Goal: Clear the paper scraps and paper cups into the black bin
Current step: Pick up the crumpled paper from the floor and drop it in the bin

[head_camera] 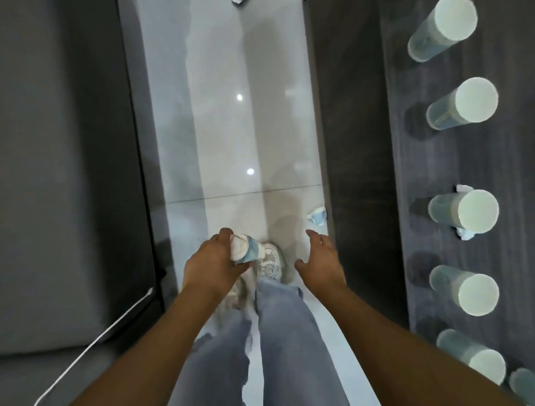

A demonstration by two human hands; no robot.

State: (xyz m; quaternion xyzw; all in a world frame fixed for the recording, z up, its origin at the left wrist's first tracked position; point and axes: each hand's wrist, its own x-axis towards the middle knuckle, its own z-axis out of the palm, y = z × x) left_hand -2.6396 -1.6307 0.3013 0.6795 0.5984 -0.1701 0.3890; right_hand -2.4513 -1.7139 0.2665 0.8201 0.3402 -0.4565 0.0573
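Observation:
My left hand (pixel 212 262) grips a crumpled white and blue paper scrap (pixel 244 249) above the floor. My right hand (pixel 321 258) hangs open beside it, fingers spread, holding nothing. A second crumpled scrap (pixel 317 216) lies on the floor just ahead of my right hand, against the table's edge. Several upside-down paper cups stand in a row on the dark table, among them one at the far end (pixel 443 30), one in the middle (pixel 464 210) and one nearer (pixel 466 289). Small scraps (pixel 464 233) lie beside the middle cup. The black bin is not in view.
I stand in a narrow aisle of glossy light floor tiles (pixel 231 130). A grey sofa (pixel 58 174) with a white cable (pixel 95 344) runs along the left. The dark wooden table (pixel 405 174) lines the right. Another scrap (pixel 238 1) lies at the far end.

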